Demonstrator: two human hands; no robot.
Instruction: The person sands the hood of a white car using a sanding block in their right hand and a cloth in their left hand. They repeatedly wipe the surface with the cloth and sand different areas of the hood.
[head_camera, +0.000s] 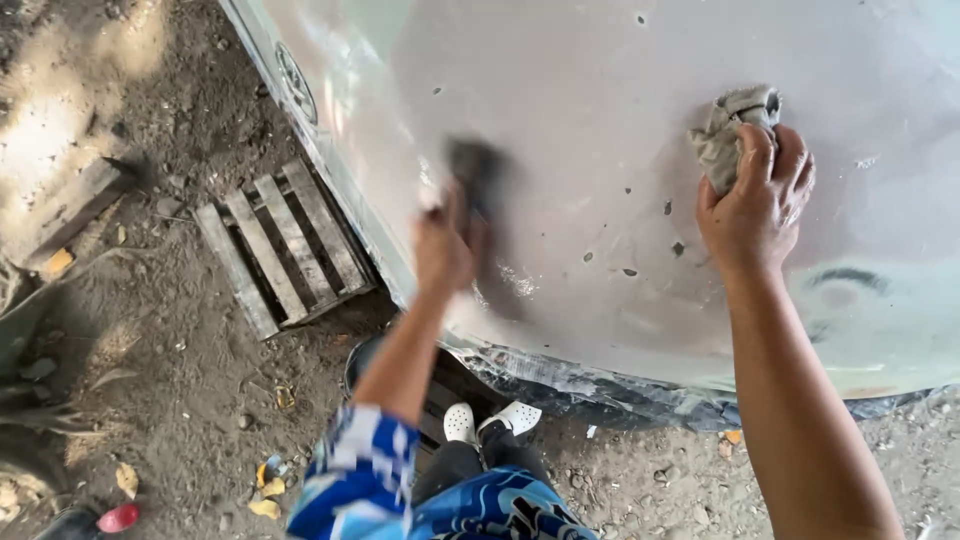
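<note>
A large pale, sanded car body panel (600, 120) fills the upper right, with small dark chips across it. My left hand (445, 245) is blurred and presses a dark sanding pad (478, 170) against the panel near its left edge. My right hand (757, 205) rests on the panel farther right, fingers closed over a crumpled grey rag (730, 125). My white shoes (490, 420) stand below the panel's lower edge.
Dirt ground surrounds me. A small wooden pallet (280, 245) lies left of the panel, a plank (75, 205) farther left. A dark round container (362, 362) sits by my feet. Dry leaves and a red object (118, 517) lie at bottom left.
</note>
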